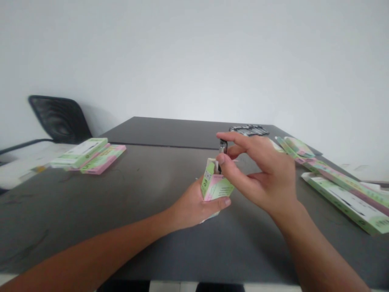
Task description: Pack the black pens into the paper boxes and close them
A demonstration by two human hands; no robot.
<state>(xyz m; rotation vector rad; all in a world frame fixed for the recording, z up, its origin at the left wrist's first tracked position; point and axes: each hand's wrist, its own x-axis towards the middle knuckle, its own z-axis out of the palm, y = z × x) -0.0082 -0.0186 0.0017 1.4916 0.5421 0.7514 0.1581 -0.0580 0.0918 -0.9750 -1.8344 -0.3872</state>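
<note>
My left hand (191, 206) clasps a box (219, 188) over the table (130, 194). At its open top, my right hand (261, 172) pinches a dark stick (223, 148) between thumb and fingers. More boxes (343, 199) lie right; others (91, 153) left, before a chair (60, 117). A black-and-white pile (249, 129) sits farthest.
</note>
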